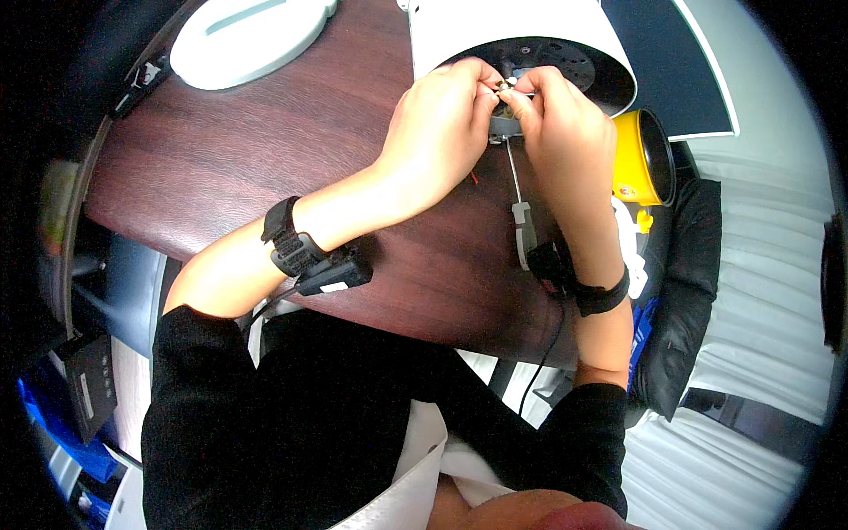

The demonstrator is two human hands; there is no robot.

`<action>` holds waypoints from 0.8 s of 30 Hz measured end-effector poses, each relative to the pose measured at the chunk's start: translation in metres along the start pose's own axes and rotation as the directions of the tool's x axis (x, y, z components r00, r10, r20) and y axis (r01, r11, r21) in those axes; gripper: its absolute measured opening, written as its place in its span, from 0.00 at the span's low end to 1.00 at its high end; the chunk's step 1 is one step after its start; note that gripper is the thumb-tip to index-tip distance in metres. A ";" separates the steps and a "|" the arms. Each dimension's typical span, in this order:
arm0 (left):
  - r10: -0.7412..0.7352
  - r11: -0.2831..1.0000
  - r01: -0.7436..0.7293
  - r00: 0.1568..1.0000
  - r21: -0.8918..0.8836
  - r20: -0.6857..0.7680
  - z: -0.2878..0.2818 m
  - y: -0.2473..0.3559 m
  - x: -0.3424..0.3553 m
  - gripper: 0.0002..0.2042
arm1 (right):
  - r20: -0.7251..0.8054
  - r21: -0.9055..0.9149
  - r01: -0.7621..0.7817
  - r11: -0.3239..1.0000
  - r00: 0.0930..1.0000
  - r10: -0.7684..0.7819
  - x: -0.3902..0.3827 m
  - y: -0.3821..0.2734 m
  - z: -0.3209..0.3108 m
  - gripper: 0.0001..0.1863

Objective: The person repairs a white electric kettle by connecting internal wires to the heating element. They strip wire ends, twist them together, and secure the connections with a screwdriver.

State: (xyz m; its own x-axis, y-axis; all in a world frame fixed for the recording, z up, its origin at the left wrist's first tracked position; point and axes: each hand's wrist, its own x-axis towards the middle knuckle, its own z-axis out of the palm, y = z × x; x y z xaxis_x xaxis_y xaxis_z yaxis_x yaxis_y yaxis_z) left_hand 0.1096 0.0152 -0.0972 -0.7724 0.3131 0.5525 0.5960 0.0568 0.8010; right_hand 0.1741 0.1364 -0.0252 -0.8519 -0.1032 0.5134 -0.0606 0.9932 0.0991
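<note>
My left hand and my right hand meet at the open end of a white cylindrical housing that lies on its side. Fingertips of both hands pinch a small light-and-brass-coloured part, largely covered by the fingers, so its kind is unclear. Behind the fingers shows the housing's black interior. Just below them sits a grey curved piece. From beneath it a thin pale rod with a grey handle-like end runs toward me along the table, beside my right wrist.
A white oval lid-like piece rests at the far left of the dark wooden table. Right of my right hand lies a yellow cylinder with a dark opening. Each wrist wears a black strap with a box; a cable hangs near the right one.
</note>
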 end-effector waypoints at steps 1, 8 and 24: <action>0.006 1.000 -0.006 1.000 0.006 -0.008 0.000 0.000 0.000 0.08 | -0.002 0.004 0.019 1.000 1.000 -0.019 0.002 0.001 -0.001 0.11; 0.001 1.000 -0.001 1.000 0.017 -0.012 -0.001 0.002 0.000 0.08 | 0.124 -0.059 0.049 0.997 0.991 -0.041 0.015 0.006 -0.010 0.13; 0.043 0.999 -0.043 0.998 0.009 -0.038 0.000 0.001 -0.001 0.08 | 0.219 0.158 0.001 0.987 0.975 -0.036 0.022 0.025 -0.024 0.07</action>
State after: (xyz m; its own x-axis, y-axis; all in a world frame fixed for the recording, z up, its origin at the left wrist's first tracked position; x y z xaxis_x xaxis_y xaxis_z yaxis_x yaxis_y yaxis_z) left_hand 0.1104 0.0148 -0.0968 -0.7535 0.2793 0.5951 0.6308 0.0522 0.7742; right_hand 0.1658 0.1577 0.0091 -0.9425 -0.1251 0.3099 -0.1431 0.9890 -0.0361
